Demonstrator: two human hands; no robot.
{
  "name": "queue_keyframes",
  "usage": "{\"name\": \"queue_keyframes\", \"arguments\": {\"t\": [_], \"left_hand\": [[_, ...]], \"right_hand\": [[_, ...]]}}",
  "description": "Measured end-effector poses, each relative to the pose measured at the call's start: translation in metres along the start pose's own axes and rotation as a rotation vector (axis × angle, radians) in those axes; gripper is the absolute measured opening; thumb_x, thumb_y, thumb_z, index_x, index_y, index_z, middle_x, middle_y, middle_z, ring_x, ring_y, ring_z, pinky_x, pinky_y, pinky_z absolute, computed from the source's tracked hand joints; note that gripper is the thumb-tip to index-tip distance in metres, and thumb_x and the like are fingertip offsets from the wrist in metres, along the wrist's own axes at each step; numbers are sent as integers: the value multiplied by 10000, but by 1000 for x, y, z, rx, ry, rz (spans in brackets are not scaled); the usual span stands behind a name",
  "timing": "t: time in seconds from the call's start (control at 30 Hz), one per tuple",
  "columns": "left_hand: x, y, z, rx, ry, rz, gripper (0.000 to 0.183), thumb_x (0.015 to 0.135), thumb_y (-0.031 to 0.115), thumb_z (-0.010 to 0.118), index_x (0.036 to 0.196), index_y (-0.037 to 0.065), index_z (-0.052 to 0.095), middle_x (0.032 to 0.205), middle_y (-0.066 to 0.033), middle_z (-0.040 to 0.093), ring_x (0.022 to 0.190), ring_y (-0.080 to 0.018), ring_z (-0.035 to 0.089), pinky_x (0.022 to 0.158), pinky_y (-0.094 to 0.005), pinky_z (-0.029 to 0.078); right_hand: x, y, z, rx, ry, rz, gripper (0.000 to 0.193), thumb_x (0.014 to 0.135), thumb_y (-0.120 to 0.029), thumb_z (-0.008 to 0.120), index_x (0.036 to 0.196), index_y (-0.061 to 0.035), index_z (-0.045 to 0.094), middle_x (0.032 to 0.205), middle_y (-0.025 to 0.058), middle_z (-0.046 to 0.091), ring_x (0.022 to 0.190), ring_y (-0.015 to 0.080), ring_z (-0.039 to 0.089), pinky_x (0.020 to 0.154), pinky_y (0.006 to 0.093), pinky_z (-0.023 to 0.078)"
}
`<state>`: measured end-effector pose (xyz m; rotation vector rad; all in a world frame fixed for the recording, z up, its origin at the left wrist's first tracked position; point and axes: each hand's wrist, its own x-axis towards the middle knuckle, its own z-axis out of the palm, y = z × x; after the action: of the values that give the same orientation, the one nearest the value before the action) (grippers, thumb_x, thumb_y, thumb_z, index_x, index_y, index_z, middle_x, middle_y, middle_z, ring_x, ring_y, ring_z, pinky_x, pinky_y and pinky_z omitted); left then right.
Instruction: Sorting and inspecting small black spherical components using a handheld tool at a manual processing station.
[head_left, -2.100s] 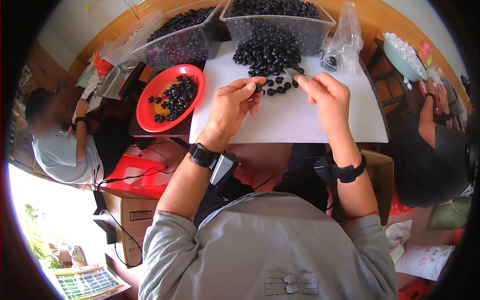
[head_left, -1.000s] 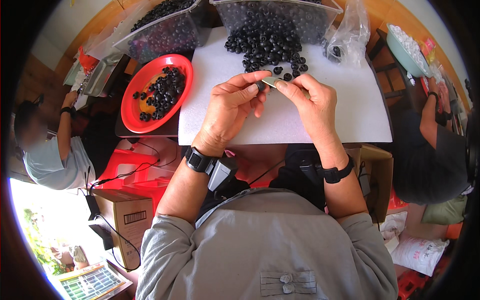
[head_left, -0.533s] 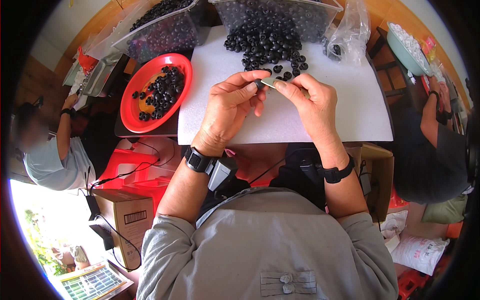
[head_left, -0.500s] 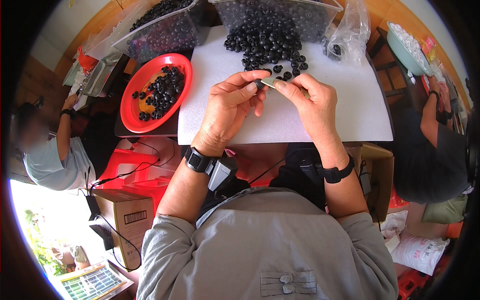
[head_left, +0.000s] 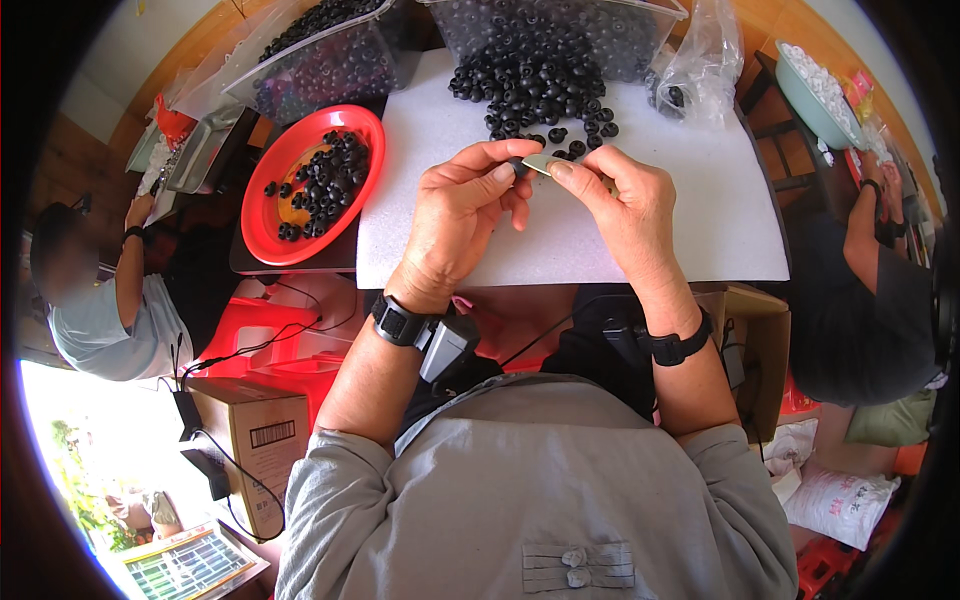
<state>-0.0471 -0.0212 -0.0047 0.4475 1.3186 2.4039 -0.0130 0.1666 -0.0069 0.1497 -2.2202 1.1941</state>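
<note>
Over the near part of the white foam sheet (head_left: pixel 690 220), my left hand (head_left: pixel 445 220) pinches a small round black piece (head_left: pixel 517 166) between thumb and fingertips. My right hand (head_left: pixel 638 205) is closed on a thin, flat, pale blade (head_left: pixel 538 162), its tip touching the black piece or right beside it. Just beyond my fingers lies a heap of similar black pieces (head_left: pixel 540 90), round with holes, spilling from a clear bin (head_left: pixel 650 30). Several more lie in a red dish (head_left: pixel 258 215) to my left.
Another clear bin of black pieces (head_left: pixel 330 75) stands at the far left, and a clear plastic bag (head_left: pixel 705 70) at the far right. Co-workers sit on both sides; the right one is near a green basin (head_left: pixel 815 95). Cardboard boxes (head_left: pixel 250 420) flank me below the table.
</note>
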Motion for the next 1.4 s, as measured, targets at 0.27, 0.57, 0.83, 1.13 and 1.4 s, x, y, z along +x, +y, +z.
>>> {"name": "queue_keyframes", "arguments": {"t": [0.27,0.57,0.83,1.13,1.4], "left_hand": [[0,-2,-2,-6,16,10,259,1004,28,526,1212,-71,645,942,-131,653,784,-176,608,650,-293,504],[0,-2,3,13,30,21,243,1006,17,522,1184,-68,665,918,-109,660,774,-156,622,626,-291,515],[0,-4,0,46,19,33,260,1012,38,515,1215,-74,632,953,-134,655,781,-176,606,637,-294,497],[0,-2,3,37,23,24,281,1004,36,527,1247,-72,621,995,-144,663,790,-185,618,644,-298,503],[0,-4,-1,12,-7,34,298,1009,30,524,1277,-71,610,1035,-157,656,873,-197,617,667,-298,510]], "right_hand": [[0,-2,-1,-52,-23,-25,407,859,-314,781,629,-57,564,479,70,456,422,189,420,437,347,338],[0,-2,-1,-72,-29,-31,413,866,-332,769,634,-63,559,482,79,463,424,218,442,444,363,351],[0,-5,-2,-68,-36,-18,432,878,-364,752,636,-63,559,484,80,470,430,234,453,452,370,361],[-3,-8,1,106,57,2,403,888,-350,756,662,-54,604,514,37,517,444,159,459,452,327,358],[-2,-2,1,-14,61,13,406,864,-355,781,657,-55,601,491,42,500,438,161,459,445,324,353]]}}
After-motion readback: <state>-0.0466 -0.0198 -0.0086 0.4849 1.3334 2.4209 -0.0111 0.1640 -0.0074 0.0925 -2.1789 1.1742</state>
